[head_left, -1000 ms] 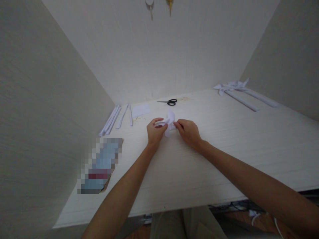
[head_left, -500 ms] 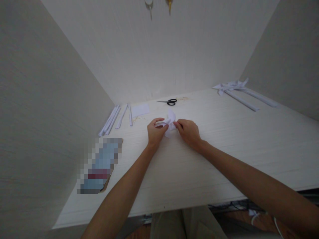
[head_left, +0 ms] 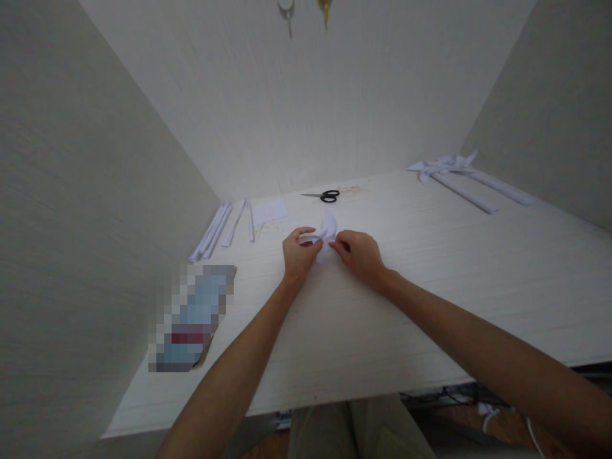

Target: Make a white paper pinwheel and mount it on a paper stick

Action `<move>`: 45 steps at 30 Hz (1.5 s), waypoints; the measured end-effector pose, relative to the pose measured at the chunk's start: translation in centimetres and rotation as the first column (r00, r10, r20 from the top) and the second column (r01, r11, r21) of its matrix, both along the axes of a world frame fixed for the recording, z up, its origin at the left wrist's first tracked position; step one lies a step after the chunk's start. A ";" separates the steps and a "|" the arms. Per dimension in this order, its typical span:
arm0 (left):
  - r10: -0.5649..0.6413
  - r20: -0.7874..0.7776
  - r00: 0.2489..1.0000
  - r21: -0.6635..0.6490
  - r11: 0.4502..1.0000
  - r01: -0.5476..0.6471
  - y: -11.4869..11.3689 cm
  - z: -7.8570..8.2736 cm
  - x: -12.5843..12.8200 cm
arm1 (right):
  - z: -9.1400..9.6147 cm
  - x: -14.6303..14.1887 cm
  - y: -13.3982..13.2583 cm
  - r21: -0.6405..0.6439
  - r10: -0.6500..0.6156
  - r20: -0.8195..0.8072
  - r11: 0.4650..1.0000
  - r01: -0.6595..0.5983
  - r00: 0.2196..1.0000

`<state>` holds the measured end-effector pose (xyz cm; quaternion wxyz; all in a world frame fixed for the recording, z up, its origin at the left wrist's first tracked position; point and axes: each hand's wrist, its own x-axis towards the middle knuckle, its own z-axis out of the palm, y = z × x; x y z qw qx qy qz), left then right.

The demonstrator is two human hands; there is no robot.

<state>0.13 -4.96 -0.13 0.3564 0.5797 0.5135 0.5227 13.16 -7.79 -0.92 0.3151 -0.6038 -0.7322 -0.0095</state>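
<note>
Main risk, I'd judge: the folded paper (head_left: pixel 329 221) creases or tears, since it's thin & both hands work it at almost the same spot; if the R hand (head_left: pixel 359 250) pulls sideways while the L hand (head_left: pixel 297 252) clamps, a curl could rip or get pulled out of shape. 2nd risk: L thumb slips & the curled bits spring open, prob. b/c the grip is only a small patch nr the middle. 3rd: too hard a squeeze flattens the curls. Less likely: a knuckle knocks the scissors (head_left: pixel 329 196), which lie beyond the hands on the table (head_left: pixel 329 338), past the paper's far tip. Paper's pos.: b/w the 2 hands, just right of the L thumb tip & touching it, just left of the R fingertips; one rounded curl stands up on the far side of the grip, another bit pokes out on the near side. L hand: pinching the paper, thumb vs fingers, w/ a gap showing inside the curve of thumb & forefinger. R hand: thumb & forefinger tips pressed together, pinching the paper's R edge by the look of it; exactly which bit is too small to tell, other fingers curled in. Can't tell if paper touches the table. Left of L hand & farther off: a flat sheet (head_left: pixel 270 211), then rolls (head_left: pixel 213 233), well apart.
</note>
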 end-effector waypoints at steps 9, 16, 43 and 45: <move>-0.031 -0.056 0.998 0.040 0.999 0.033 -0.1 0.0 0.0 | 0.4 -0.2 -0.2 -0.083 -0.054 0.038 0.995 0.057 0.998; -0.034 -0.064 0.997 0.015 0.999 0.035 -0.3 0.2 0.1 | 0.2 -0.2 -0.1 -0.067 -0.055 0.058 0.996 0.059 0.997; 0.046 -0.170 0.984 0.133 0.991 -0.023 -0.2 -0.3 0.1 | -0.5 0.1 0.7 -0.037 0.142 -0.142 0.988 -0.149 0.980; 0.044 -0.168 0.985 0.130 0.991 -0.022 -0.2 -0.4 0.1 | -0.5 0.1 0.7 -0.041 0.144 -0.149 0.988 -0.152 0.978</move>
